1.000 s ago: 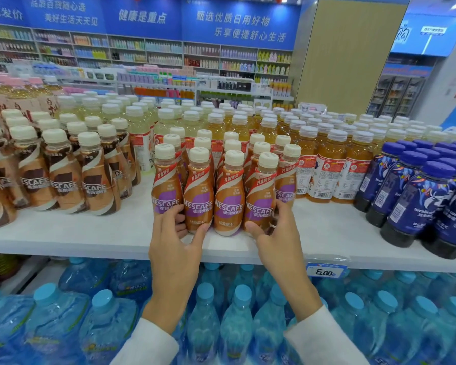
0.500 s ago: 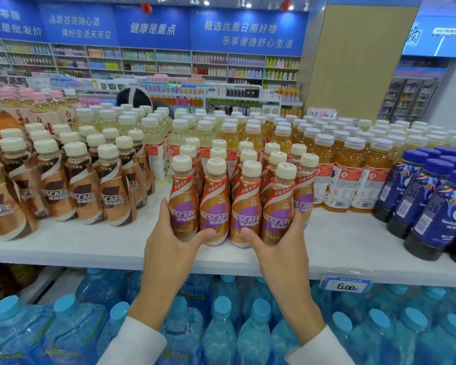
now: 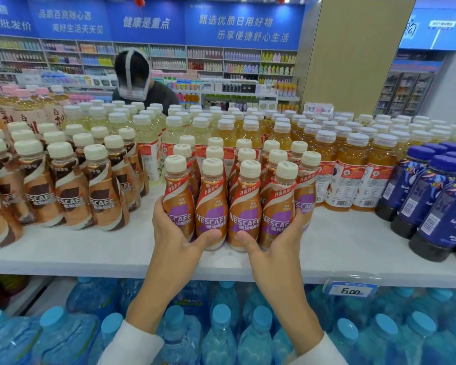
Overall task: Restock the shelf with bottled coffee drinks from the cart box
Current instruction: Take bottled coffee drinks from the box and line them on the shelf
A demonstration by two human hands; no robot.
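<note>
Left hand (image 3: 174, 238) and right hand (image 3: 277, 243) are clamping fingers (image 3: 159, 210) round purple Nescafe bottles (image 3: 244, 206) on shelf (image 3: 90, 248), batch seeming placed, only tidying remaining.

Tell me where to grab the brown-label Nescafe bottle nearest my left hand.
Grip the narrow neck just under the cream cap of the brown-label Nescafe bottle, coming from the front. It stands on its base, neighbours crowd its left and back, and bare shelf lies before it.
</note>
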